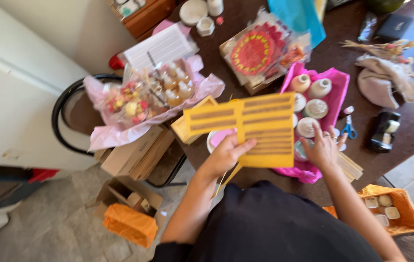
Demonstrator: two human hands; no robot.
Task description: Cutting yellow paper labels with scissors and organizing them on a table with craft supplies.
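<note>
Brown table (pixel 405 121), blurred yellow cards (pixel 250 126)

— Where did the camera sit?

— On the person's head, tilted steeply down over the near edge of the dark brown table (pixel 245 53), so the black-clothed lap filled the bottom of the view.

— How near was it?

— Near: the left hand (pixel 224 156) and right hand (pixel 322 148) lay about mid-frame, blurred.

— What else did it take in?

— The floor (pixel 47 218) at the left, past the table's left edge. There was only this one view.
</note>
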